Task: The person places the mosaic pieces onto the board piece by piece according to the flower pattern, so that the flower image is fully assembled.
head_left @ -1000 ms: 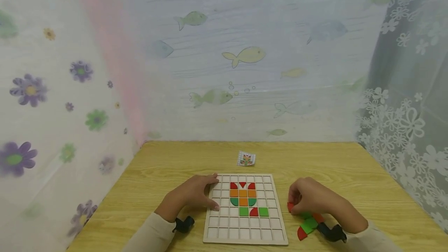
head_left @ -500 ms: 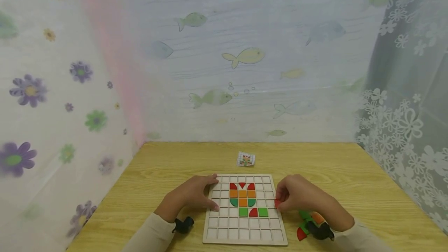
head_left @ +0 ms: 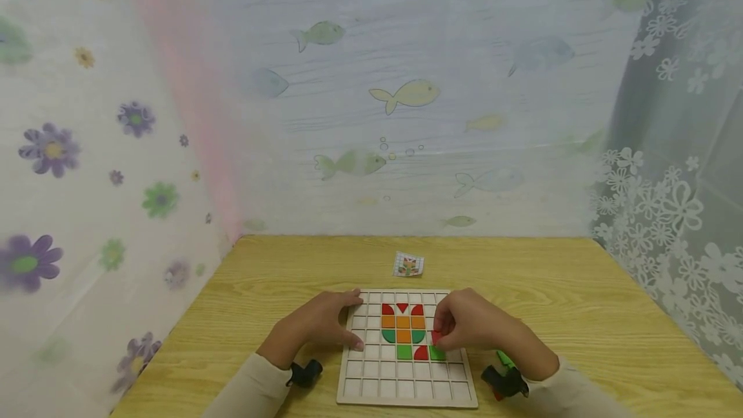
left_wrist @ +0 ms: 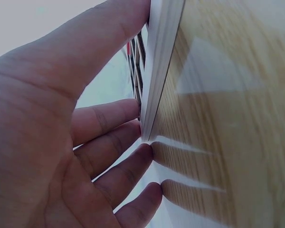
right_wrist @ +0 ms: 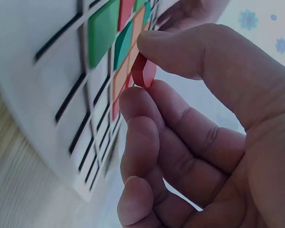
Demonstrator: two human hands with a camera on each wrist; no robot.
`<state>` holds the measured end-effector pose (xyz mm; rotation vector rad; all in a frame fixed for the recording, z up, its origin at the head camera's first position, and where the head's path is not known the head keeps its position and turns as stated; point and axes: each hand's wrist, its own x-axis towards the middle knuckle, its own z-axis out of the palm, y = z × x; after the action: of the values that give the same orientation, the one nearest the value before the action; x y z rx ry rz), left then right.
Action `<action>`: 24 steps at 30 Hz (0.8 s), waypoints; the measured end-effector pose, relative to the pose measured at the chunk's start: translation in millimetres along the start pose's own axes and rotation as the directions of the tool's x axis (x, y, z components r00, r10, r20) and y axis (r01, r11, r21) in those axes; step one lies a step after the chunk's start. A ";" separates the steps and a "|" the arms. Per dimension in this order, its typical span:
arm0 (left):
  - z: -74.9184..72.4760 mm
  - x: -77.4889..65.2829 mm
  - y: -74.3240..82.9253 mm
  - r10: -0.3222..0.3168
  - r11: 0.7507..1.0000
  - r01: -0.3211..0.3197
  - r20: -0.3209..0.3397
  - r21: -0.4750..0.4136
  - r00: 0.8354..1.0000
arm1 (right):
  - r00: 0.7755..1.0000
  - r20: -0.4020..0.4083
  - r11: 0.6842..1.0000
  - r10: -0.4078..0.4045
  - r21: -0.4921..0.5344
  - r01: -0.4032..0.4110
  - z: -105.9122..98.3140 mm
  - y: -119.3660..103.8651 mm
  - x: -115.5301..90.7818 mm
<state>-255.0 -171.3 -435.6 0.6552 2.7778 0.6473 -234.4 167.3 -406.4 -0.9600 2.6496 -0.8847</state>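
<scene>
A pale wooden grid board point(head_left: 380, 398) lies on the table, with red, orange and green tiles set in its cells in a tulip-like pattern. My left hand point(head_left: 318, 322) rests at the board's left side, fingers spread, its thumb point(left_wrist: 109, 26) on the frame. Over the right part of the board, my right hand point(head_left: 477, 322) pinches a small red tile point(right_wrist: 145, 73) between thumb and fingertips. It is held close above the grid, near a green square tile point(right_wrist: 103, 33) at the right end of the lowest filled row. Part of that green tile is hidden by the hand in the head view.
Behind the board lies a small printed card point(head_left: 408, 264) with a similar tulip pattern on a grid. Loose tiles point(head_left: 505, 360) lie right of the board, mostly hidden under the right wrist. The wooden table point(head_left: 290, 263) meets a fish-patterned curtain at the back.
My right hand has moved left from beside the loose tiles to over the board, carrying the red tile. The left hand has stayed in place.
</scene>
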 end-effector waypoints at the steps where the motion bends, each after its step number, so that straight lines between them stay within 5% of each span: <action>1: 0.1 -0.1 0.0 -0.002 1.000 0.002 -0.001 -0.001 1.000 | 1.000 0.002 1.000 -0.005 0.006 0.005 1.0 -1.8 1.4; 24: -1.6 -0.7 3.3 0.001 1.000 -0.001 0.002 0.009 1.000 | 0.999 -0.018 0.998 -0.044 0.041 0.044 24.8 -33.7 28.4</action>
<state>-253.6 -169.5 -432.6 0.6586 2.7802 0.6334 -229.8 116.9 -405.7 -1.0092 2.6232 -0.9574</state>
